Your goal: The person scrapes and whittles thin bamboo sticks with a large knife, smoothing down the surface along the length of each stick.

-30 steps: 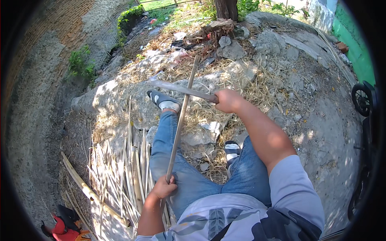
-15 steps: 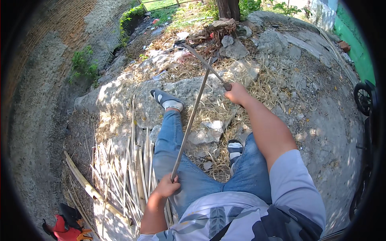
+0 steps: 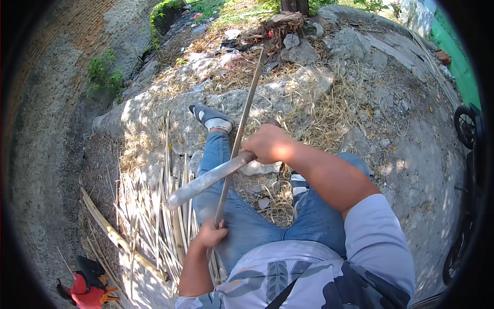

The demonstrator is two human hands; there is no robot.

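Note:
My left hand [image 3: 212, 234], low by my left thigh, is closed round the lower end of a long, thin bamboo strip [image 3: 248, 105]. The strip slants up and away between my legs. In my right hand [image 3: 270, 144] is the brown handle of a long-bladed knife [image 3: 203, 184], its broad grey blade pointing left and toward me. The blade lies across the strip, seemingly in front of it, below my right hand; whether the edge touches it I cannot tell. A pile of split bamboo strips [image 3: 149, 221] lies on the ground left of my leg.
A thicker bamboo piece [image 3: 110, 226] lies beyond the pile, near a red and black object [image 3: 85, 288]. Curly shavings [image 3: 329, 121] cover the rocky ground ahead. A brick wall [image 3: 56, 56] stands left, a tree trunk [image 3: 294, 6] ahead, a wheel [image 3: 465, 126] at the right.
My right hand has come nearer and to the left, and the knife has swung from pointing up and away to pointing down-left across the strip. The strip's far end has shifted slightly.

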